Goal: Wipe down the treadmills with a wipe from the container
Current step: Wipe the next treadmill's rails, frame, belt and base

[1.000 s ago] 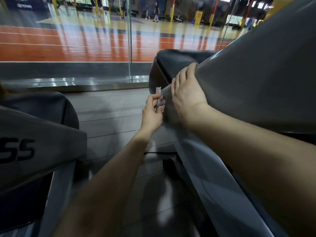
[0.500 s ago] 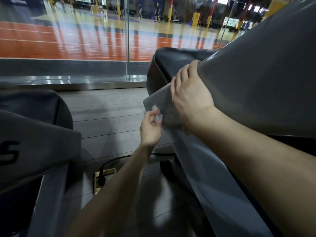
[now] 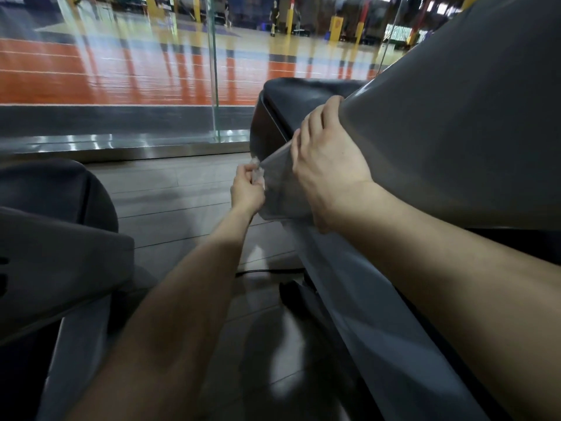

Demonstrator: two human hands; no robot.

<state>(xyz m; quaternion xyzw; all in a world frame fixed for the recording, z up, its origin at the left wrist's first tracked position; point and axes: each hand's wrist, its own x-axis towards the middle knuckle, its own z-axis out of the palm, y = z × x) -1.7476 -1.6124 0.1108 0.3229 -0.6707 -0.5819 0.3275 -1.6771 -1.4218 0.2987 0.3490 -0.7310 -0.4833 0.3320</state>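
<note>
A grey treadmill (image 3: 455, 132) fills the right side, its slanted upright running down toward the floor. My left hand (image 3: 247, 189) pinches a small crumpled wipe (image 3: 257, 170) and holds it against the lower corner of the upright's grey panel. My right hand (image 3: 328, 168) grips the edge of the same panel just above, its fingers wrapped over the rim. The wipe container is out of view.
A second grey treadmill (image 3: 57, 244) stands at the left. Between the two lies dark tiled floor (image 3: 182, 189) with a black cable (image 3: 267, 271) across it. Ahead, a glass wall (image 3: 212, 71) looks onto an orange sports court with people far off.
My left hand with the wipe dropped along the panel's edge, then came back up to its corner. The right hand kept its grip. The camera shifted slightly.
</note>
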